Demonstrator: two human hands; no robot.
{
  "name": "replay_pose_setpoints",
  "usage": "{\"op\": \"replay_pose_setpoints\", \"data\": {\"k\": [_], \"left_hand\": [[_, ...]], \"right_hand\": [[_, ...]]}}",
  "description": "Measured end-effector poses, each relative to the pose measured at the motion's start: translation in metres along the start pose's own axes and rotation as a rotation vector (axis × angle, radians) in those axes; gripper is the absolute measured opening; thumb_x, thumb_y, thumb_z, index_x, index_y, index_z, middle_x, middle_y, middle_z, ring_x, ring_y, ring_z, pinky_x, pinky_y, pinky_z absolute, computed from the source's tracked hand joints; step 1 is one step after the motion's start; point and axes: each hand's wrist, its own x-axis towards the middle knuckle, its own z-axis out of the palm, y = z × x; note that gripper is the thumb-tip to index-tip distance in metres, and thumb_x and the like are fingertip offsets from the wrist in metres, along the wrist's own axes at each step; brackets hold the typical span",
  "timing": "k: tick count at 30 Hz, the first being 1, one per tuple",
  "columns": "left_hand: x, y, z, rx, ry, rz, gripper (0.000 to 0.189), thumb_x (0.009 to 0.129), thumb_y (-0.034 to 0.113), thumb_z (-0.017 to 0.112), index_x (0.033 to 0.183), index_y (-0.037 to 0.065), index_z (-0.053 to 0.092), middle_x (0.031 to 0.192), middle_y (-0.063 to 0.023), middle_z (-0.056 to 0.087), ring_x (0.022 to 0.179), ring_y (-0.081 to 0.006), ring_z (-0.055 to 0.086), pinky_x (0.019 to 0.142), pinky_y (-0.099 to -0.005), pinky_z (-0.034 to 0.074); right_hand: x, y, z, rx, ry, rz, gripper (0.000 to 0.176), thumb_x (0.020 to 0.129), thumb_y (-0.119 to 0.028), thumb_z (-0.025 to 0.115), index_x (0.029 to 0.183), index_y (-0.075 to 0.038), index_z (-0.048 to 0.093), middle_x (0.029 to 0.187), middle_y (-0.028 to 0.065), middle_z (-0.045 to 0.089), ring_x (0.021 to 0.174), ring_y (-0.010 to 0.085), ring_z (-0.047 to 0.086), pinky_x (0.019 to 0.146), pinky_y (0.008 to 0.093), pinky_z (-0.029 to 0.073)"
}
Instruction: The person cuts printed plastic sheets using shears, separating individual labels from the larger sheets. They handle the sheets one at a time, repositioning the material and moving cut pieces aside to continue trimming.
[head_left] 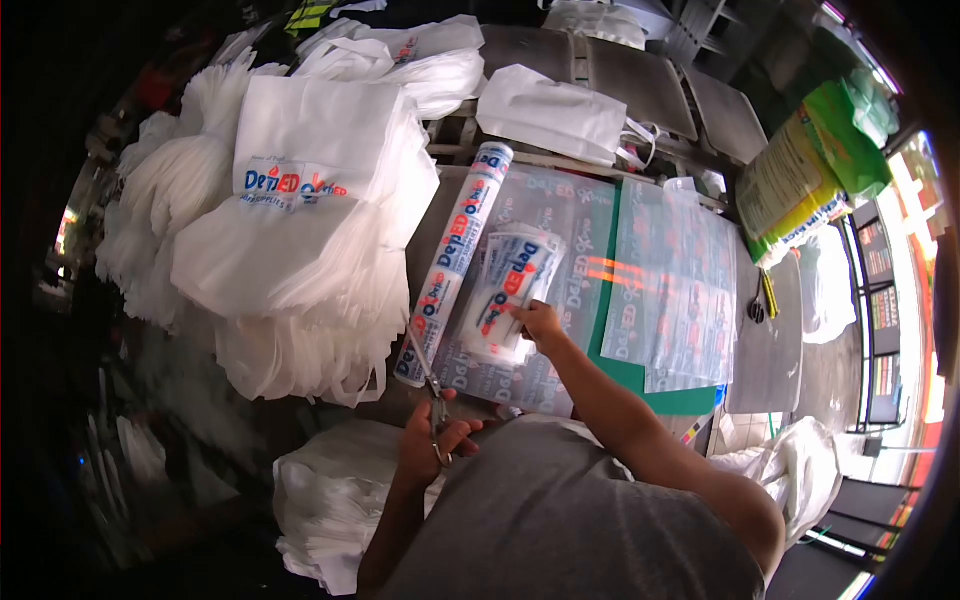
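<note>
My left hand (428, 438) is closed around the handles of a pair of metal scissors (430, 372), whose blades point up and away from me, close to the lower end of a printed film roll (462, 240). With my right hand (540, 323) I pinch the right edge of a stack of cut printed film pieces (518, 275), lettered in blue and red. The stack lies just right of the roll, on top of a larger printed clear sheet (575, 210). Part of the stack's lower edge is blurred.
White printed bags (300, 130) are heaped on the left. A green board (608, 335) lies under more clear printed sheets (675, 290). A white bag (552, 110) rests at the back. A yellow-handled tool (768, 295) and a green-yellow sack (800, 175) are on the right.
</note>
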Motion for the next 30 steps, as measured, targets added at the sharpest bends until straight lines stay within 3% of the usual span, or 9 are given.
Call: {"op": "replay_pose_setpoints", "data": {"k": [5, 9, 11, 13, 16, 20, 24, 26, 30], "left_hand": [[0.029, 0.002, 0.012, 0.093, -0.126, -0.007, 0.057, 0.092, 0.012, 0.066, 0.139, -0.003, 0.037, 0.092, -0.0166, 0.07, 0.065, -0.017, 0.067, 0.061, -0.0298, 0.057], [0.056, 0.007, 0.024, 0.129, -0.208, 0.017, 0.06, 0.091, 0.011, 0.068, 0.139, -0.004, 0.037, 0.09, -0.0153, 0.07, 0.065, -0.0167, 0.067, 0.062, -0.0291, 0.057], [0.07, 0.003, 0.029, 0.167, -0.242, 0.007, 0.061, 0.091, 0.011, 0.069, 0.141, -0.003, 0.037, 0.089, -0.0146, 0.069, 0.066, -0.0168, 0.067, 0.062, -0.0294, 0.058], [0.085, -0.008, 0.038, 0.206, -0.28, -0.008, 0.062, 0.091, 0.011, 0.069, 0.142, -0.003, 0.037, 0.088, -0.0139, 0.069, 0.067, -0.0168, 0.067, 0.063, -0.0297, 0.058], [0.107, -0.028, 0.064, 0.566, -0.264, 0.079, 0.059, 0.091, 0.013, 0.071, 0.141, -0.003, 0.043, 0.085, -0.0109, 0.069, 0.07, -0.0153, 0.068, 0.061, -0.0278, 0.056], [0.126, -0.07, 0.122, 0.36, -0.283, -0.086, 0.062, 0.094, 0.01, 0.066, 0.146, -0.001, 0.036, 0.087, -0.0089, 0.066, 0.075, -0.0157, 0.066, 0.063, -0.0282, 0.057], [0.116, -0.1, 0.185, 0.175, -0.267, -0.194, 0.059, 0.096, 0.01, 0.063, 0.147, 0.002, 0.034, 0.098, -0.0087, 0.064, 0.088, -0.0157, 0.064, 0.07, -0.0298, 0.058], [0.108, -0.116, 0.204, 0.189, -0.25, -0.231, 0.057, 0.096, 0.011, 0.062, 0.146, 0.002, 0.035, 0.099, -0.0082, 0.064, 0.088, -0.016, 0.064, 0.07, -0.0309, 0.058], [0.094, -0.141, 0.234, 0.23, -0.191, -0.281, 0.054, 0.097, 0.015, 0.062, 0.143, 0.004, 0.037, 0.1, -0.0071, 0.064, 0.088, -0.0163, 0.064, 0.072, -0.0326, 0.058]], "right_hand": [[0.003, -0.001, -0.015, -0.06, -0.107, -0.065, 0.033, 0.083, -0.025, 0.078, 0.092, 0.003, 0.065, 0.074, 0.009, 0.063, 0.056, 0.0139, 0.057, 0.048, 0.0284, 0.048], [-0.029, -0.019, -0.039, -0.258, -0.063, 0.009, 0.048, 0.081, -0.033, 0.08, 0.107, 0.005, 0.066, 0.093, 0.0166, 0.069, 0.073, 0.0203, 0.07, 0.061, 0.0326, 0.055], [-0.042, -0.006, -0.084, -0.597, 0.163, -0.31, 0.05, 0.082, -0.037, 0.078, 0.111, 0.003, 0.066, 0.099, 0.0176, 0.071, 0.08, 0.0248, 0.071, 0.069, 0.0363, 0.056], [-0.063, 0.008, -0.147, -0.603, 0.322, -0.251, 0.051, 0.083, -0.041, 0.076, 0.111, 0.001, 0.067, 0.101, 0.0183, 0.072, 0.086, 0.0296, 0.071, 0.076, 0.0392, 0.056], [-0.114, 0.025, -0.252, -0.512, 0.626, -0.199, 0.047, 0.084, -0.039, 0.074, 0.107, 0.001, 0.067, 0.094, 0.0183, 0.072, 0.087, 0.0322, 0.07, 0.078, 0.0403, 0.054], [-0.176, 0.064, -0.378, -0.582, 1.02, -0.142, 0.045, 0.083, -0.033, 0.074, 0.109, 0.001, 0.066, 0.092, 0.0177, 0.071, 0.088, 0.0306, 0.069, 0.081, 0.0397, 0.053], [-0.2, 0.085, -0.443, -0.577, 1.033, -0.11, 0.054, 0.082, -0.036, 0.075, 0.118, 0.002, 0.062, 0.103, 0.019, 0.068, 0.097, 0.0328, 0.066, 0.086, 0.0409, 0.051], [-0.202, 0.094, -0.457, -0.713, 1.02, -0.117, 0.057, 0.081, -0.038, 0.077, 0.118, 0.001, 0.062, 0.108, 0.0188, 0.065, 0.101, 0.0324, 0.064, 0.088, 0.0405, 0.051], [-0.2, 0.082, -0.478, -0.626, 0.894, -0.038, 0.059, 0.078, -0.042, 0.079, 0.115, 0.001, 0.061, 0.106, 0.0188, 0.064, 0.103, 0.0333, 0.062, 0.089, 0.0407, 0.049]]}}
